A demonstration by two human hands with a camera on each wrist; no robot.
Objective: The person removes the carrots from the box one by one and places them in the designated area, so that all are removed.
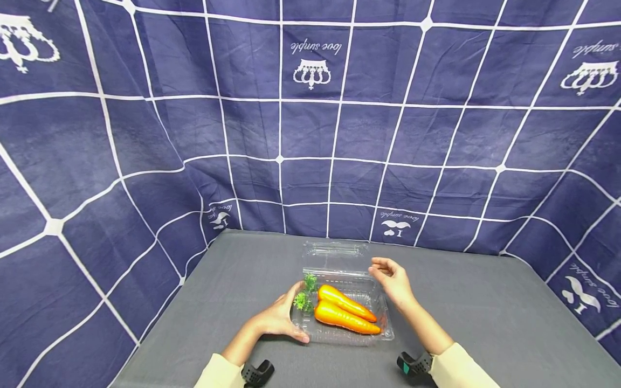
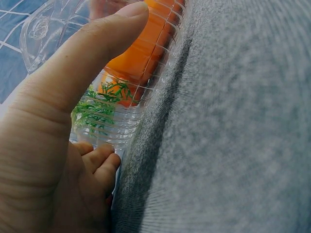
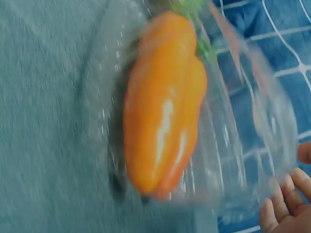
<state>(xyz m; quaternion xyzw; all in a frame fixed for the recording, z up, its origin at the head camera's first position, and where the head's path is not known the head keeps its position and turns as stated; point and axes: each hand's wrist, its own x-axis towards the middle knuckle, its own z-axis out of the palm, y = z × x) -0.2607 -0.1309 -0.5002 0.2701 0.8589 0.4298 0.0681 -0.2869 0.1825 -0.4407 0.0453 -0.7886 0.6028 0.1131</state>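
Note:
A clear plastic container (image 1: 335, 337) sits on the table with its hinged lid (image 1: 335, 258) raised at the back. Inside lie two orange carrots (image 1: 346, 318) with green leafy tops (image 1: 302, 302), tips pointing right. My left hand (image 1: 278, 318) holds the container's left end, thumb at the front corner and fingers toward the back. In the left wrist view the thumb (image 2: 73, 58) crosses in front of the clear wall. My right hand (image 1: 395, 283) is at the lid's right edge, fingers loosely bent. In the right wrist view its fingertips (image 3: 286, 194) are right by the lid edge.
Grey cloth covers the table (image 1: 252, 258). A blue curtain (image 1: 310, 129) with white grid lines hangs behind it and along both sides. Dark bands (image 1: 414, 364) are worn on both wrists, beside pale sleeves.

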